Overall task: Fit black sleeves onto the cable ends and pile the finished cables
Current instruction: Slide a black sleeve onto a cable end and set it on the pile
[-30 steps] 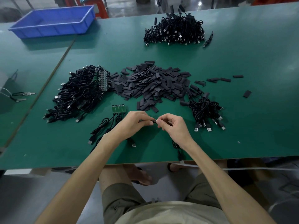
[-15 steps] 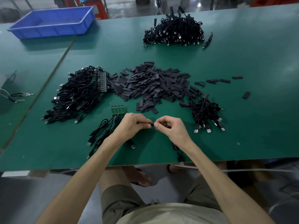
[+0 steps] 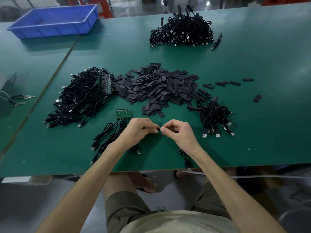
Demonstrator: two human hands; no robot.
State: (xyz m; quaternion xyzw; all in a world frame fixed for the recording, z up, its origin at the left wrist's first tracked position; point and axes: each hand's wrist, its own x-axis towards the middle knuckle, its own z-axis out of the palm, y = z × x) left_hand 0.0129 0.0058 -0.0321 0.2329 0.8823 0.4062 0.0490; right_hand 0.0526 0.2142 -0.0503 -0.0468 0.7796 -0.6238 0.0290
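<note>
Tabletop mostly backlog: big unsleeved cable heap at left, loose sleeves mid, finished pile by far edge, smaller batch right. Near edge: left hand fingers pinch one sleeve, right hand fingers pinch its cable. Plenty left.

On the table before you lies the sleeve heap — a cable heap left of it, a smaller bunch right, another pile behind.

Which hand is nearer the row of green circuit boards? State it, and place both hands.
Left. The left hand is just near-right of the green circuit boards; the right hand lies farther right, beyond the left.
</note>
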